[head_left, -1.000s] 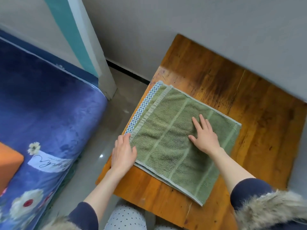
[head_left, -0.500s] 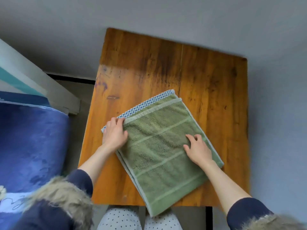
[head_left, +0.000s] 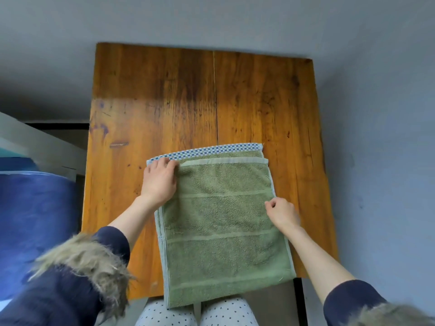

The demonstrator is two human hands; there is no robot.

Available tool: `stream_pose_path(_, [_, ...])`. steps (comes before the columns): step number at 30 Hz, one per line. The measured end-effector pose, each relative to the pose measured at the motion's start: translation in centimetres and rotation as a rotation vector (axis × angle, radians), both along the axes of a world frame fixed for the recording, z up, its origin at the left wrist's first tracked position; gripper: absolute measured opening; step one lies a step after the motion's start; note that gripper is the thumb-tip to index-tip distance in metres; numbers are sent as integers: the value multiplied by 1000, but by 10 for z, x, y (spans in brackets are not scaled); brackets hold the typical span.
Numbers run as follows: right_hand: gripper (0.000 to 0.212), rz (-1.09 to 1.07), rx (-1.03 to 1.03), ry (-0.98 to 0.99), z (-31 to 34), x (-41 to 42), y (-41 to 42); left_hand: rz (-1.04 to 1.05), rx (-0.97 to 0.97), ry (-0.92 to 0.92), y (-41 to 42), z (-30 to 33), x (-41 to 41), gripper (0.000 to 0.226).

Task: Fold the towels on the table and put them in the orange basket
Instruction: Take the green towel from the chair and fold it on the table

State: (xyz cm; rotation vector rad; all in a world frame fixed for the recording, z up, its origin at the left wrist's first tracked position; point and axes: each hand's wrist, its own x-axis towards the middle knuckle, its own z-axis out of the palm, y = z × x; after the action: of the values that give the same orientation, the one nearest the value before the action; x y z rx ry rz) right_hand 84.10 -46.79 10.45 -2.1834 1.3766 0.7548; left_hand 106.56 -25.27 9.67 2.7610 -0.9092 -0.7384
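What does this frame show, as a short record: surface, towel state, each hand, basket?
surface: wooden table, far half bare
towel: green towel, folded in layers and lying flat, near end hanging over the table's front edge
trim: blue checked band showing along the far edge
left hand: left hand flat on the towel's far left corner, fingers extended
right hand: right hand at the towel's right edge, fingers curled; whether it pinches the edge cannot be told
basket: orange basket not in view
stage: folding not yet finished
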Motion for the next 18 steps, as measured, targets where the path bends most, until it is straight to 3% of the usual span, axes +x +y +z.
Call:
stream_pose_path(3, [25, -56, -82, -197, -4, 23, -19, 132, 93, -48, 7, -1, 5, 38])
stream_pose_path(6, [36, -142, -32, -365, -8, 57, -40, 183, 79, -42, 6, -5, 14, 38])
stream_pose_path(13, [33, -386, 62, -391, -17, 84, -52, 240, 125, 29, -2, -10, 19, 17])
stream_pose_path(15, [29, -401, 91, -406, -14, 82, -52, 338, 50, 120, 1, -8, 21, 19])
stream_pose_path(18, [32, -437, 108, -452, -2, 74, -52, 644, -206, 493, 12, 6, 24, 37])
